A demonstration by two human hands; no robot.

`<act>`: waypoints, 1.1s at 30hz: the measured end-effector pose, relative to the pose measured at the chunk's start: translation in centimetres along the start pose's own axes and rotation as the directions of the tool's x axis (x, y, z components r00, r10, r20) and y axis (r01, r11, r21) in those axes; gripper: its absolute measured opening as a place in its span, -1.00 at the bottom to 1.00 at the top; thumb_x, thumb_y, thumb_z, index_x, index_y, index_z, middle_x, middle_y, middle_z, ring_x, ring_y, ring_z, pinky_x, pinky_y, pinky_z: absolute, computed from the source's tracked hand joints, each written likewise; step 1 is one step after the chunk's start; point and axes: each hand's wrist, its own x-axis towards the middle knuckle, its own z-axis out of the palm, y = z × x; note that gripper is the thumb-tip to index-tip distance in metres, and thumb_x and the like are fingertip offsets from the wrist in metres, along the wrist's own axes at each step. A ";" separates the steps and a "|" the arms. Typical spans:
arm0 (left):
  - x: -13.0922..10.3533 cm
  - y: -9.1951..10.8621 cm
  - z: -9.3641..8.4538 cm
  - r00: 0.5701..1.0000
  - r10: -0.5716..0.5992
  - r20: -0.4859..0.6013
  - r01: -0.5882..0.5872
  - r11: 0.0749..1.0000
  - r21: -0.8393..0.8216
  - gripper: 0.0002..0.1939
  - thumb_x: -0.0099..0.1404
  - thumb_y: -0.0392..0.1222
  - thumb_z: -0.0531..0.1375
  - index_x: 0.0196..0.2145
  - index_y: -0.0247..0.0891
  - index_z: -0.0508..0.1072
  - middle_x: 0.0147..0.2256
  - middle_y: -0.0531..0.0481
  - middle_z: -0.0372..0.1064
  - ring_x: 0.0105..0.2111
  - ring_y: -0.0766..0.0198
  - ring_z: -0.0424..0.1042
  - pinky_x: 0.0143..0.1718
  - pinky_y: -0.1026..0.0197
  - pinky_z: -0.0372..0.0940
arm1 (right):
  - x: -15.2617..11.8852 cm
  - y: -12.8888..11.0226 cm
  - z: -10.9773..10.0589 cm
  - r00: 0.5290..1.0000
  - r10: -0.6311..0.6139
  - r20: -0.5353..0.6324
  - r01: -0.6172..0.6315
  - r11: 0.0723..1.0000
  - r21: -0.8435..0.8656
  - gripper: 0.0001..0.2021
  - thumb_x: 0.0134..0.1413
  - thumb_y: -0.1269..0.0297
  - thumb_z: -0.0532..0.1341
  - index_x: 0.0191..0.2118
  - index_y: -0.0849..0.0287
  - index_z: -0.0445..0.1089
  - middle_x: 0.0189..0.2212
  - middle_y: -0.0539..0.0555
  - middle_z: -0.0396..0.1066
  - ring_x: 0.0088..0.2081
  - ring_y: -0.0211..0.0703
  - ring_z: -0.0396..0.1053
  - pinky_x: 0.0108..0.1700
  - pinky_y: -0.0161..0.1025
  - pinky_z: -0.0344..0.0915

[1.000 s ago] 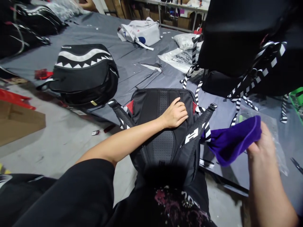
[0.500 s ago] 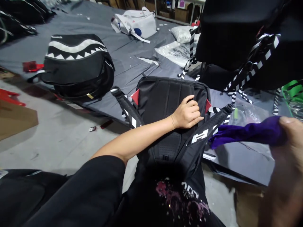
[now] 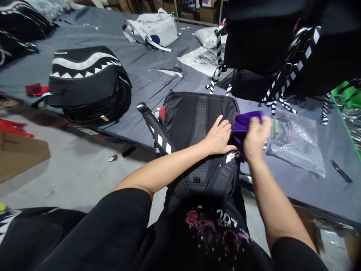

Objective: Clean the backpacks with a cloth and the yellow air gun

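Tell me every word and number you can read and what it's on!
Nothing reads clearly.
Shirt: white characters, too unclear.
Black backpack: white mark on strap, partly covered, unreadable.
Flat white plastic bag: print too blurred.
Floor tag: too small.

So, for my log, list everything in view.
Table: one, grey, middle
Front backpack: one, black, centre
Cloth: one, purple, front backpack's right edge
Shark-mouth backpack: one, black-white, table's left
Strapped bag: one, white, upper middle
Striped-strap bags: count unclear, black, upper right
Other bags: at least two, black, upper left
Plastic packaging: at least two, white, upper middle
Clear plastic bag: one, transparent, right
Slim tool: one, black, right
Basket: one, green, right edge
Cardboard boxes: several, brown, left edge and background
Corner bag: one, black-white, lower left
Crumpled item: one, red, table's left
Shirt: one, black, bottom
Left hand: one, bare, on front backpack
Right hand: one, bare, gripping cloth
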 end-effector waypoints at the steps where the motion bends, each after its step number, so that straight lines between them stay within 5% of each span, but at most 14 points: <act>1: -0.2 -0.4 -0.1 1.000 0.025 0.003 -0.025 1.000 -0.002 -0.39 0.18 0.28 0.15 -0.23 -0.43 0.47 -0.20 -0.27 0.36 0.01 -0.12 0.25 0.28 -0.31 -0.09 | -0.5 1.0 1.2 0.999 -0.037 0.040 0.043 0.986 -0.159 -0.76 0.19 0.05 0.09 -0.22 0.12 0.22 -0.33 0.07 0.33 -0.24 -0.08 0.37 -0.12 -0.11 0.31; 4: -1.0 -2.0 -0.4 0.989 0.149 0.017 -0.147 0.987 -0.071 -0.54 0.27 0.15 0.10 -0.23 -0.37 0.45 -0.22 -0.22 0.38 -0.01 -0.06 0.27 0.26 -0.32 -0.06 | -2.3 3.3 1.4 0.978 -0.027 0.208 0.123 0.878 -0.462 -0.79 0.20 0.09 0.05 -0.21 0.11 0.24 -0.41 0.08 0.37 -0.37 -0.05 0.36 -0.26 -0.15 0.27; 8: -2.0 -3.5 0.4 0.989 0.130 -0.077 -0.142 0.973 -0.181 -0.77 0.32 -0.16 -0.01 -0.27 -0.26 0.41 -0.23 -0.10 0.40 -0.02 0.08 0.28 0.29 -0.32 -0.11 | -4.1 4.7 -3.0 0.952 0.052 0.301 0.135 0.813 -0.566 -0.79 0.20 0.08 0.07 -0.21 0.09 0.28 -0.39 0.08 0.41 -0.38 -0.04 0.36 -0.30 -0.19 0.22; 11: -2.2 -3.7 1.7 0.986 0.081 -0.144 -0.110 0.972 -0.209 -0.80 0.28 -0.24 -0.02 -0.30 -0.24 0.40 -0.24 -0.09 0.40 -0.03 0.10 0.29 0.29 -0.33 -0.11 | -4.7 4.8 -4.8 0.968 0.128 0.214 0.000 0.859 -0.512 -0.79 0.17 0.06 0.11 -0.28 0.10 0.28 -0.45 0.02 0.36 -0.41 -0.11 0.32 -0.32 -0.22 0.23; 15: -2.3 -3.8 2.7 0.979 0.075 -0.190 -0.117 0.969 -0.217 -0.81 0.26 -0.25 -0.01 -0.30 -0.24 0.39 -0.24 -0.09 0.39 -0.03 0.10 0.29 0.29 -0.32 -0.08 | -4.9 4.2 -2.9 0.981 0.131 0.142 -0.089 0.960 -0.267 -0.76 0.19 0.06 0.12 -0.21 0.13 0.28 -0.36 0.02 0.37 -0.35 -0.17 0.34 -0.27 -0.23 0.30; 18: -2.5 -4.0 2.8 0.976 0.071 -0.206 -0.118 0.967 -0.226 -0.82 0.26 -0.25 -0.01 -0.30 -0.24 0.38 -0.23 -0.10 0.39 -0.01 0.10 0.29 0.29 -0.31 -0.07 | -4.7 3.7 -1.1 0.947 -0.029 0.321 0.138 0.937 -0.320 -0.72 0.21 0.11 0.11 -0.05 0.15 0.27 -0.20 0.13 0.41 -0.19 -0.04 0.38 -0.10 -0.09 0.31; 23: -2.7 -4.3 3.1 0.983 0.061 -0.172 -0.106 0.957 -0.271 -0.83 0.26 -0.25 0.00 -0.29 -0.23 0.38 -0.21 -0.10 0.40 0.03 0.09 0.28 0.30 -0.33 -0.11 | -5.0 4.0 -1.5 0.764 -0.218 0.608 0.568 0.674 -0.472 -0.62 0.26 0.25 0.06 0.15 0.22 0.18 -0.12 0.27 0.38 -0.06 0.10 0.32 0.00 0.07 0.23; 29: -3.0 -4.7 3.8 0.981 0.048 -0.189 -0.097 0.961 -0.258 -0.83 0.26 -0.23 0.01 -0.29 -0.23 0.38 -0.20 -0.09 0.40 0.02 0.09 0.30 0.31 -0.32 -0.12 | -5.3 4.2 -0.8 0.743 -0.246 0.622 0.613 0.623 -0.485 -0.33 0.25 0.27 0.04 0.38 0.28 -0.25 -0.02 0.33 0.30 0.03 0.12 0.25 0.09 0.15 0.16; 33: -3.2 -4.8 4.3 0.973 0.067 -0.220 -0.124 0.959 -0.254 -0.83 0.27 -0.23 0.00 -0.30 -0.24 0.38 -0.21 -0.09 0.40 0.00 0.10 0.32 0.31 -0.31 -0.10 | -5.6 4.2 -0.4 0.742 -0.209 0.637 0.604 0.621 -0.500 -0.30 0.27 0.26 0.02 0.39 0.25 -0.35 0.00 0.33 0.29 0.04 0.11 0.24 0.14 0.20 0.11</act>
